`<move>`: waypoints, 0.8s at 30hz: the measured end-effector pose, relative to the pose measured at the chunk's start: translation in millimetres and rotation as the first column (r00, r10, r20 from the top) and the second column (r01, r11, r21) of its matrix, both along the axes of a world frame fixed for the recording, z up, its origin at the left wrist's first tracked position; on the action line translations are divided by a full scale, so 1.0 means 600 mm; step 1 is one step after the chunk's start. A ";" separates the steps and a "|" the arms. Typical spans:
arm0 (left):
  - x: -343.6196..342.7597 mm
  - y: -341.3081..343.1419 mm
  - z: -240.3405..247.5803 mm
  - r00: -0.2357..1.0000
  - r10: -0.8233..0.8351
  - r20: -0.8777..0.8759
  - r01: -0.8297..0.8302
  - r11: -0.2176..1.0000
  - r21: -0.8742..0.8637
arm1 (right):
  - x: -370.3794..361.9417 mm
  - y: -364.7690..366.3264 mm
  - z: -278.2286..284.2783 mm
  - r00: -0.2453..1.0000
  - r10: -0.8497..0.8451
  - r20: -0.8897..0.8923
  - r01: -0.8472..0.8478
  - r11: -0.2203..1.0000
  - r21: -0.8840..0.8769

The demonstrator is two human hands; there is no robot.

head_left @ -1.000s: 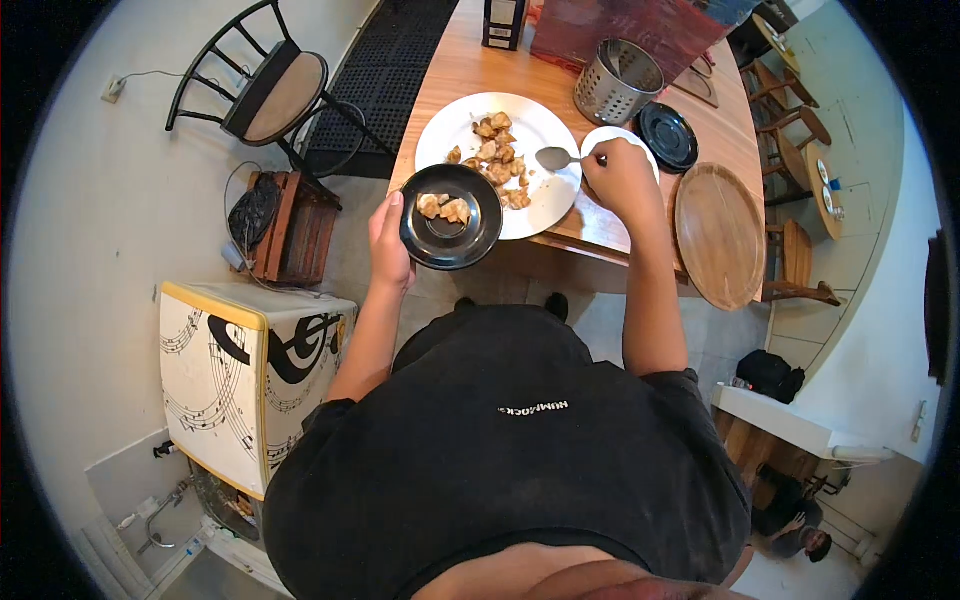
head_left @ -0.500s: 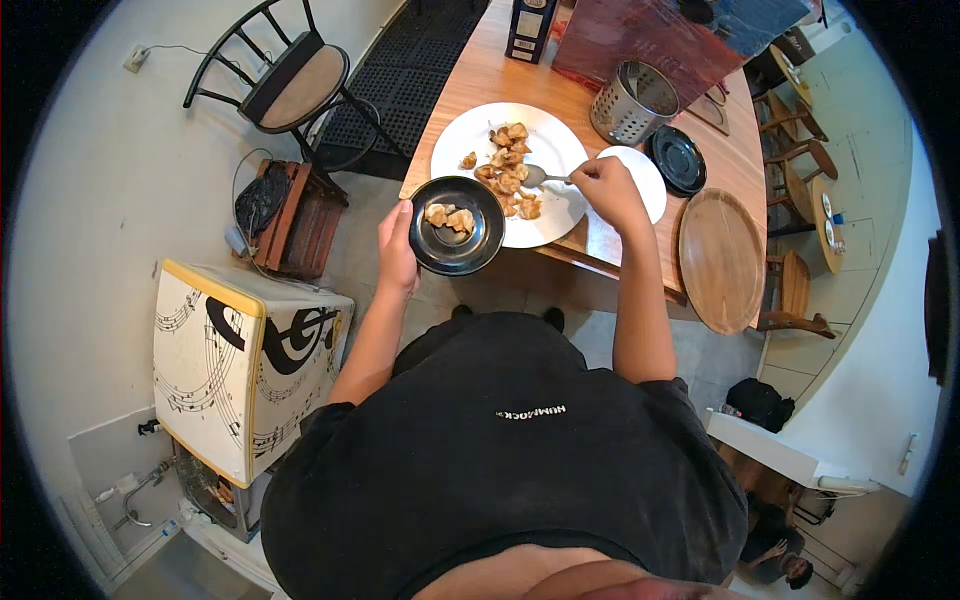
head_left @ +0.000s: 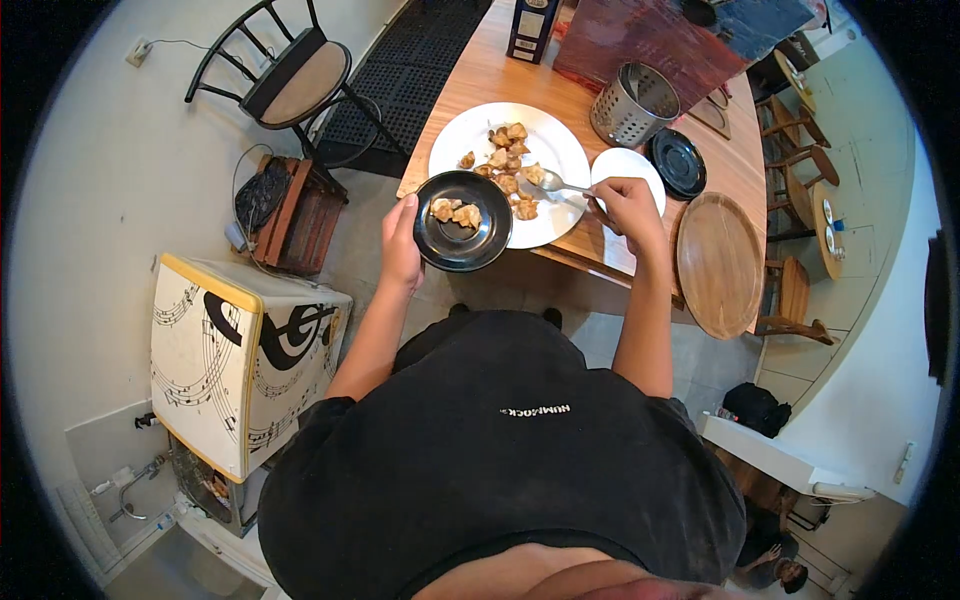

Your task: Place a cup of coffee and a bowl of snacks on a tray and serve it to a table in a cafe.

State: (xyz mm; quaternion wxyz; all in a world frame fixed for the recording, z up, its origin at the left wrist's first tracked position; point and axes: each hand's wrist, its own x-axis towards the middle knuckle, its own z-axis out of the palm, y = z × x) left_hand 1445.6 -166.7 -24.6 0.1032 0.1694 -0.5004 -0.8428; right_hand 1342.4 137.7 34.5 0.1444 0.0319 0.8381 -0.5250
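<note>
My left hand [head_left: 402,245] grips the rim of a small black plate [head_left: 464,253], which carries a few browned pieces of food [head_left: 466,215]. That plate overlaps the near left edge of a large white plate [head_left: 562,140], where several more browned food pieces [head_left: 507,160] lie. In my right hand [head_left: 632,208] is the handle of a metal spoon [head_left: 566,185]; its fingers are closed round it. The spoon's bowl is over the white plate's right part, with a piece of food [head_left: 535,173] on it.
On the wooden table [head_left: 465,75] stand a perforated metal holder [head_left: 635,105], a small white plate [head_left: 640,170], stacked black plates [head_left: 677,160] and a box [head_left: 532,30]. A round wooden tray [head_left: 718,265] sits at the right edge. A black chair [head_left: 300,80] is at the far left.
My right hand has shifted a little right and nearer with the spoon, which now carries a food piece. The black plate has moved slightly right and up with my left hand.
</note>
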 end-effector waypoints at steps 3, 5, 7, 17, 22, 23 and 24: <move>-0.006 -0.004 -0.018 0.996 -0.074 -0.049 0.076 0.996 0.039 | 0.020 -0.008 0.040 0.999 0.020 -0.037 -0.020 1.000 0.003; -0.007 -0.001 -0.010 0.995 -0.088 -0.052 0.090 0.996 0.027 | 0.034 -0.017 0.067 0.998 0.041 -0.041 -0.040 0.999 0.021; -0.009 0.001 -0.009 0.993 -0.102 -0.056 0.103 0.995 0.016 | 0.046 -0.030 0.074 0.983 0.113 -0.142 -0.102 0.991 0.089; -0.010 0.008 -0.010 0.996 -0.080 -0.038 0.082 0.995 0.064 | 0.116 -0.119 0.105 0.909 0.341 -0.239 -0.294 0.932 0.213; -0.010 0.007 -0.012 0.999 -0.033 0.022 0.031 0.995 0.097 | 0.132 -0.145 0.107 0.803 0.415 -0.428 -0.285 0.898 0.336; -0.008 0.001 -0.020 0.998 -0.067 0.007 0.066 0.994 0.084 | 0.130 -0.144 0.109 0.801 0.417 -0.429 -0.287 0.897 0.336; -0.008 -0.003 -0.025 0.995 -0.100 -0.006 0.101 0.992 0.070 | 0.127 -0.140 0.111 0.794 0.394 -0.463 -0.261 0.909 0.326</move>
